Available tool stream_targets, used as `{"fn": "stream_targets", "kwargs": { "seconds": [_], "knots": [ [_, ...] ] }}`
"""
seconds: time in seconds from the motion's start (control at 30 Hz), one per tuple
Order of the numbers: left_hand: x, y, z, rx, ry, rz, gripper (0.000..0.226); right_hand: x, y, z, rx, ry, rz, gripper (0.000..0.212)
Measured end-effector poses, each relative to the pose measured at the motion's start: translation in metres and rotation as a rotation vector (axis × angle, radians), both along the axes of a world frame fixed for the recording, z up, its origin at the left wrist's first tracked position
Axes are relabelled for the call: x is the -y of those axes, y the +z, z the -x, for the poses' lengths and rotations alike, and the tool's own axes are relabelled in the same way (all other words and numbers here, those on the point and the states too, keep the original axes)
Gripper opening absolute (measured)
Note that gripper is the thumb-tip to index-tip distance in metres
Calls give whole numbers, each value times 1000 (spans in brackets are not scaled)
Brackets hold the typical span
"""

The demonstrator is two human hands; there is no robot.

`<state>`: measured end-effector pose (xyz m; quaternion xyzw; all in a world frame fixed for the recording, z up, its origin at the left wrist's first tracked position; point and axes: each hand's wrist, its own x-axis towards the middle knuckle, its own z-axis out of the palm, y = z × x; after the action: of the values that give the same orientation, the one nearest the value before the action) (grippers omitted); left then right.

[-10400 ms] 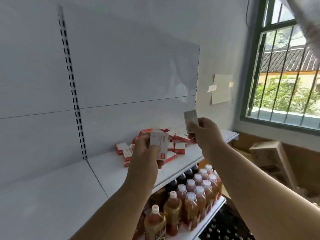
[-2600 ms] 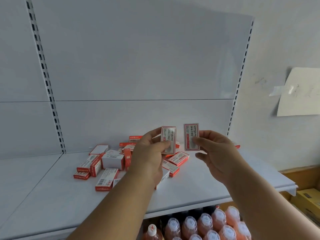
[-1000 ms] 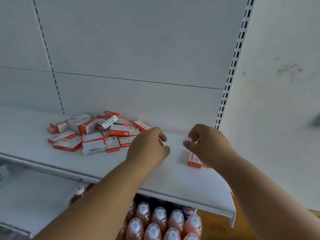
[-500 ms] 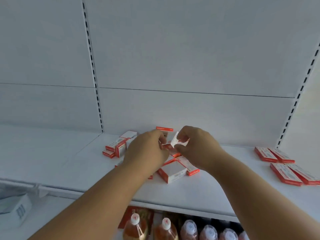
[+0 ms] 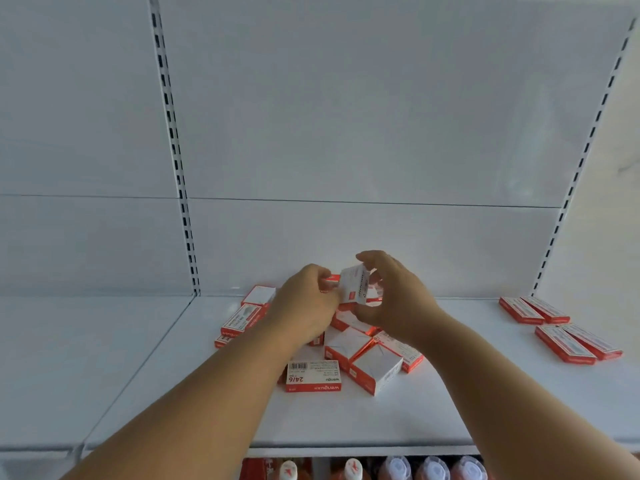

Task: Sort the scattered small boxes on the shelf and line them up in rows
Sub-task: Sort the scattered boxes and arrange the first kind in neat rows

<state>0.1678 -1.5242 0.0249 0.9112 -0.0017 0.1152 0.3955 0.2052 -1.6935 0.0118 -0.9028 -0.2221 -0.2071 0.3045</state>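
item: small red-and-white cardboard box [image 5: 354, 288], lifted just above the loose heap of matching boxes [image 5: 349, 351] at mid-shelf. right hand [image 5: 391, 303] pinches it between thumb and fingers. left hand [image 5: 304, 308] curled over the heap, fingers closed on another small red-edged box [image 5: 329, 283]. white metal shelf [image 5: 346, 417] carries the heap. four flat boxes in two pairs [image 5: 557, 330] lie lined up at the right end, well apart. step judged: picking from the heap, most unsorted. next: carry both boxes rightward, set them flat beside the pairs, edges square.
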Motion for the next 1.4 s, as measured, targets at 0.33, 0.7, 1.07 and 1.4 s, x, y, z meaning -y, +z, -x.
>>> {"fn": "stream_targets", "kwargs": {
  "seconds": [0.33,0.7,1.07,1.4],
  "knots": [
    [7,-4,-9,-24,55,455,39,20,5,9,-135,35,-79,89],
    [12,-14,-14,-50,28,727,31,35,5,-17,-379,-15,440,49],
    [22,20,14,155,-1,773,23,26,38,19,-882,417,-1365,53],
    [28,28,24,134,-6,928,12,24,40,31,-939,506,-1244,39]
  ]
}}
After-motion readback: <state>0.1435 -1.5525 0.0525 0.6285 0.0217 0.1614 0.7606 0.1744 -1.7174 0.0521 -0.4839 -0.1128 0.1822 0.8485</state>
